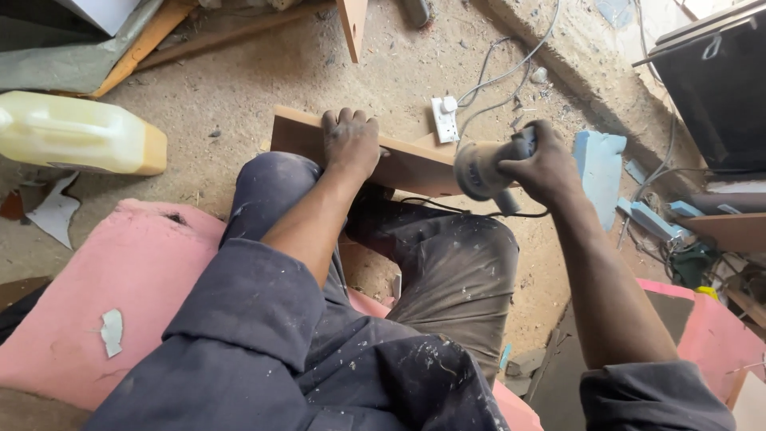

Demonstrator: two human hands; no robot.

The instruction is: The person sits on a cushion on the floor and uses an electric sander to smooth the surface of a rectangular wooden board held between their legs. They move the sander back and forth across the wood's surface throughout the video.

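— What have you got, nearest first?

— I see dusty dark-blue trousers (pixel 447 271), knees apart, seated on a pink foam cushion (pixel 120 287). Just past the knees a flat brown wooden board (pixel 415 164) stands on its long edge on the sandy floor (pixel 239 88), braced against the legs.

— And the hands?

— The left hand (pixel 349 142) lies over the board's top edge, fingers curled down the far face, pressing it steady. The right hand (pixel 542 164) is closed round a grey round-headed electric sander (pixel 481 169), whose disc sits against the board's right end.

— Which step, then?

— I judge it to be sanding at that end. The next pass calls for a firm left grip and the black cable (pixel 447 209) kept off the disc.

— Farther out?

— A white socket block (pixel 444 120) lies just behind the board; a pale yellow plastic jerrycan (pixel 80 134) lies well to the left.
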